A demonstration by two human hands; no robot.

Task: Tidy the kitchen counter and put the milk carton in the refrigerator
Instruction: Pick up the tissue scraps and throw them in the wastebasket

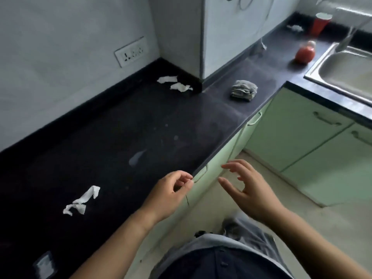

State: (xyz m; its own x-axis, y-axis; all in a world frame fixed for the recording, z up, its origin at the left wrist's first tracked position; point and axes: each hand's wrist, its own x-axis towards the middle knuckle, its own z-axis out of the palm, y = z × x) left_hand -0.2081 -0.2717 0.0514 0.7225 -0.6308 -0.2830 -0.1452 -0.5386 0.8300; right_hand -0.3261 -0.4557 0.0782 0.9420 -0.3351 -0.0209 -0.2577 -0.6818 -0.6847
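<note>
Both hands hung empty: left hand (169, 193) fingers loosely curled, right hand (247, 190) spread wide. The crumpled white paper scrap (82, 201) lay left of the fingertips; pinching it whole seemed best. No milk carton showed.

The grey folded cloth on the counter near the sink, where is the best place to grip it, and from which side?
Pinch the grey folded cloth from above across its stacked layers, probably at the front edge facing the counter's edge. It lies flat in a compact bundle with open counter around it.
</note>
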